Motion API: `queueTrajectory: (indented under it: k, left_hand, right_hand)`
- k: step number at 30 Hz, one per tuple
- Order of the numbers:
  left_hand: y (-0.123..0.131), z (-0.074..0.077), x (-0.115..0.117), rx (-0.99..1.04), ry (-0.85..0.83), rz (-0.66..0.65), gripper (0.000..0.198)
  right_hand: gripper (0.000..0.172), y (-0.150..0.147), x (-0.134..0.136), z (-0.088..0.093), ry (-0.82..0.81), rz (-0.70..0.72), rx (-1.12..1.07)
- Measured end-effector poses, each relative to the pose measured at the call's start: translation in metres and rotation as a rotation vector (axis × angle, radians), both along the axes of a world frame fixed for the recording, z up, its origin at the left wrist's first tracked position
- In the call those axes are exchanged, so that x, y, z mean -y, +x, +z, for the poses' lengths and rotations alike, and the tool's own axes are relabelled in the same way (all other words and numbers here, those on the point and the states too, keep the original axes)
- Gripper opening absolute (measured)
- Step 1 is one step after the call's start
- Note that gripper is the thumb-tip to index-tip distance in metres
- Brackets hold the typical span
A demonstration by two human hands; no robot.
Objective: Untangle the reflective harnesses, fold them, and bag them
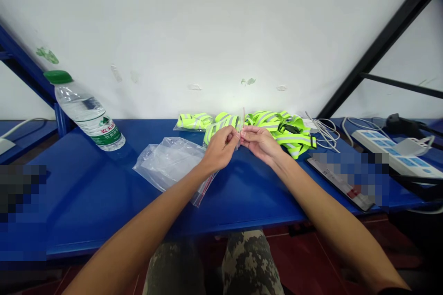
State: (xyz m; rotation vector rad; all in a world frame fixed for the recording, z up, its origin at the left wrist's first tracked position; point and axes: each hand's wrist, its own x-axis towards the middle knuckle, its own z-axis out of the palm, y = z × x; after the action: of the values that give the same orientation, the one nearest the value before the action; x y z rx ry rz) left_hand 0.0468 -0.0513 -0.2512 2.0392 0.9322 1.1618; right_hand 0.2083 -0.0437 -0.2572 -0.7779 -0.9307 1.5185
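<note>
My left hand (220, 148) and my right hand (261, 144) meet above the table, both in a pinch. Between their fingertips is the edge of a clear zip bag (239, 122) with a thin red line along its seal. Inside it lies a folded yellow-green reflective strap (221, 122), partly hidden by my left hand. A second bagged strap (195, 121) rests to the left, near the wall. Just behind my right hand is a loose heap of reflective straps (277, 124) with black buckles. Flat clear zip bags (169, 161) lie left of my left forearm.
A water bottle (88, 113) with a green cap stands at the left on the blue table (104, 203). To the right are a phone (341, 182), a coiled white cable (327, 133) and a power strip (398, 152). A white wall (207, 32) rises behind.
</note>
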Motion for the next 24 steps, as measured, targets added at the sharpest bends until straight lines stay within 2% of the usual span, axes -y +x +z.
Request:
queueTrajectory:
  k: [6, 8, 10, 13, 15, 18, 21, 24]
  left_hand:
    - [0.003, -0.001, 0.006, 0.043, 0.214, 0.329, 0.022]
    - [0.002, -0.002, 0.006, 0.057, 0.229, 0.384, 0.022]
    - [0.002, -0.003, 0.005, 0.035, 0.239, 0.361, 0.021]
    - [0.004, -0.005, 0.007, 0.010, 0.267, 0.338, 0.019]
    - [0.007, -0.007, 0.010, -0.034, 0.303, 0.327, 0.019]
    - [0.009, -0.010, 0.013, -0.154, 0.366, 0.267, 0.018]
    - [0.008, -0.012, 0.013, -0.252, 0.437, 0.184, 0.019]
    - [0.005, -0.012, 0.013, -0.342, 0.509, 0.124, 0.023]
  right_hand:
    - [0.030, -0.002, 0.006, 0.003, -0.035, -0.108, 0.050]
    - [0.031, 0.001, 0.007, 0.001, -0.024, -0.154, 0.131]
    - [0.029, 0.003, 0.009, -0.001, 0.109, -0.229, 0.281]
    - [0.013, 0.002, 0.011, -0.002, 0.420, -0.394, 0.661]
    - [0.010, 0.002, 0.011, -0.001, 0.515, -0.452, 0.887]
    - [0.030, 0.004, 0.010, 0.000, 0.447, -0.346, 0.974]
    - [0.037, 0.006, 0.009, -0.001, 0.249, -0.115, 0.774]
    - [0.034, 0.006, 0.009, -0.003, 0.099, 0.001, 0.541]
